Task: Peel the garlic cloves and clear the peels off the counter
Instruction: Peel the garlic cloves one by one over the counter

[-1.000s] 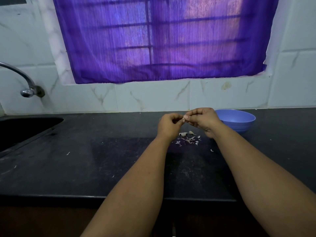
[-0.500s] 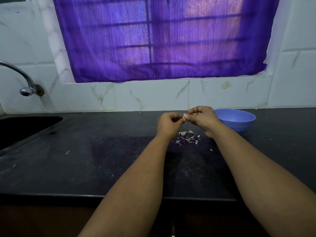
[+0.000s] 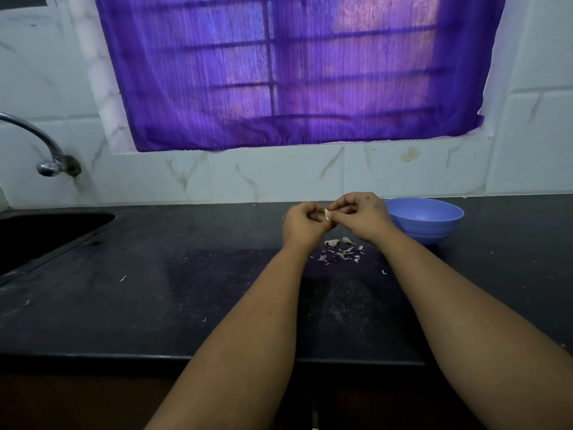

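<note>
Pinching upright garlic clove [image 3: 326, 213], both hands.

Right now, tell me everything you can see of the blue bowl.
The blue bowl is round, matte, plastic-looking, with faint ribs round its lower wall. It stands upright on the dark counter near the tiled wall, just beyond the right hand, which overlaps its near-left rim in view; contact cannot be told. The visible part of its inside shows nothing. Peels lie apart from it.
</note>
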`<state>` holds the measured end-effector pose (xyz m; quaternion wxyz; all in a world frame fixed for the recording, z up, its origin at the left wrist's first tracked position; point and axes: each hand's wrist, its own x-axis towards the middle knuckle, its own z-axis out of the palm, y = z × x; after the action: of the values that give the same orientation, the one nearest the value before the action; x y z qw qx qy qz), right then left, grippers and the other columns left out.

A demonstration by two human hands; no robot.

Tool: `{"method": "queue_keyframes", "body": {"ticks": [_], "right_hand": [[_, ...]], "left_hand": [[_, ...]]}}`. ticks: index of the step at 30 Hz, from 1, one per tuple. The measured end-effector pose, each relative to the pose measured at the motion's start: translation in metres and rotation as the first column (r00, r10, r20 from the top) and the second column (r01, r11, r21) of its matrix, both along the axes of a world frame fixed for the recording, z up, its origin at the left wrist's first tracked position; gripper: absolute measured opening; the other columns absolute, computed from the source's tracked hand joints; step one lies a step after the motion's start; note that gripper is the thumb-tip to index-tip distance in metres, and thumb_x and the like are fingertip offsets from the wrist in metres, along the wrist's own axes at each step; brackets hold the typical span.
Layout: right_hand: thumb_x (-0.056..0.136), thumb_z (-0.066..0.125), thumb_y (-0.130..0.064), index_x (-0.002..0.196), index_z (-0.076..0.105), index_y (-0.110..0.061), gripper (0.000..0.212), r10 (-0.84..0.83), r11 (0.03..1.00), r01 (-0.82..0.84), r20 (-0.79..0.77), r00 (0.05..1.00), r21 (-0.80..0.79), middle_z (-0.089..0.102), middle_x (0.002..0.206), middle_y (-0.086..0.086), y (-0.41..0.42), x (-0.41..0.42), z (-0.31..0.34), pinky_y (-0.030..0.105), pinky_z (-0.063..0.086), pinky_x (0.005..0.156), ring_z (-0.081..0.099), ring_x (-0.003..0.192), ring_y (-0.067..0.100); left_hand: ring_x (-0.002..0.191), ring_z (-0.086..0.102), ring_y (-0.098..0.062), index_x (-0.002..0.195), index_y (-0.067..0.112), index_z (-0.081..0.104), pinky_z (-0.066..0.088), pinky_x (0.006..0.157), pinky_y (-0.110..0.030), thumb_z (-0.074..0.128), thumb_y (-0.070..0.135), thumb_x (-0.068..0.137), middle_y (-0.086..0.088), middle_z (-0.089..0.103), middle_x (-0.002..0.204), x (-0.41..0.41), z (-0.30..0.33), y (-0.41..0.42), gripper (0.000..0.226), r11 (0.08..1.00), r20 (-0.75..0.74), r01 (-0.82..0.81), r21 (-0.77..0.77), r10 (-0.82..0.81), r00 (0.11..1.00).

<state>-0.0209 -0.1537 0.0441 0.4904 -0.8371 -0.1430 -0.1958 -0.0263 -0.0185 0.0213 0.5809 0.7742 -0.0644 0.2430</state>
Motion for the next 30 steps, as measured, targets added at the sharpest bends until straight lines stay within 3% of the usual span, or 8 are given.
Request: {"method": "queue_keyframes", "body": {"ticks": [8,13,15,18,24,27,30], "right_hand": [[0.081,0.076,-0.022,0.087,0.075,-0.02,0.006,0.002,1.0,-0.004,0.043,0.999,0.031,0.07,0.076,-0.006,-0.001,0.003,-0.002,0.019,0.048,0.07,0.064,0.077,0.007],[0.082,0.075,-0.019,0.093,0.077,-0.019,0.01,0.024,0.998,-0.026,0.025,0.999,0.052,0.072,0.082,-0.004,-0.001,0.005,-0.002,0.025,0.053,0.081,0.067,0.086,0.01],[0.083,0.074,-0.019,0.09,0.077,-0.023,0.009,0.034,0.999,-0.035,0.011,0.999,0.042,0.073,0.084,-0.005,-0.001,0.007,-0.003,0.03,0.055,0.084,0.068,0.088,0.011],[0.083,0.074,-0.017,0.082,0.075,-0.03,0.013,0.068,0.995,-0.066,-0.018,0.998,0.078,0.074,0.083,-0.005,-0.001,0.008,-0.004,0.035,0.056,0.086,0.069,0.089,0.012],[0.083,0.073,-0.01,0.078,0.073,-0.029,0.019,0.156,0.969,-0.139,-0.071,0.985,0.206,0.073,0.077,0.0,-0.001,0.006,-0.003,0.035,0.057,0.086,0.068,0.081,0.014],[0.084,0.072,-0.006,0.084,0.073,-0.021,0.016,0.206,0.944,-0.169,-0.104,0.973,0.282,0.073,0.08,0.004,0.0,0.002,0.0,0.026,0.056,0.08,0.068,0.078,0.01],[0.084,0.07,-0.001,0.093,0.073,-0.01,0.013,0.241,0.927,-0.191,-0.122,0.963,0.324,0.072,0.082,0.005,0.0,-0.003,0.002,0.018,0.053,0.07,0.068,0.076,0.01]], "left_hand": [[0.072,0.067,-0.008,0.093,0.005,0.071,0.056,0.068,-0.02,0.073,0.006,0.08,-0.004,0.071,0.078,-0.008,0.003,-0.007,0.014,0.985,-0.023,0.105,-0.135,-0.109,0.994],[0.08,0.068,-0.024,0.088,-0.003,0.069,0.056,0.082,-0.034,0.067,0.006,0.085,-0.018,0.07,0.082,-0.007,0.006,-0.008,0.009,0.925,-0.068,0.115,-0.363,-0.149,0.986],[0.084,0.071,-0.026,0.09,-0.002,0.067,0.058,0.081,-0.032,0.068,0.006,0.087,-0.017,0.071,0.084,-0.008,0.005,-0.008,0.009,0.914,-0.049,0.127,-0.384,-0.158,0.986],[0.084,0.072,-0.025,0.088,0.002,0.066,0.056,0.083,-0.04,0.07,0.007,0.085,-0.016,0.071,0.084,-0.008,0.005,-0.006,0.007,0.905,-0.049,0.13,-0.405,-0.164,0.985],[0.087,0.072,-0.025,0.089,0.002,0.066,0.053,0.088,-0.047,0.072,0.009,0.084,-0.017,0.072,0.087,-0.008,0.006,-0.004,0.011,0.887,-0.037,0.161,-0.433,-0.196,0.98],[0.085,0.072,-0.024,0.094,-0.001,0.066,0.055,0.084,-0.042,0.072,0.009,0.084,-0.018,0.071,0.088,-0.007,0.005,-0.002,0.016,0.877,-0.035,0.179,-0.445,-0.217,0.976],[0.073,0.071,-0.015,0.092,-0.001,0.067,0.058,0.072,-0.024,0.071,0.005,0.084,-0.014,0.069,0.082,-0.006,0.005,-0.002,0.011,0.869,-0.028,0.185,-0.46,-0.222,0.975]]}}
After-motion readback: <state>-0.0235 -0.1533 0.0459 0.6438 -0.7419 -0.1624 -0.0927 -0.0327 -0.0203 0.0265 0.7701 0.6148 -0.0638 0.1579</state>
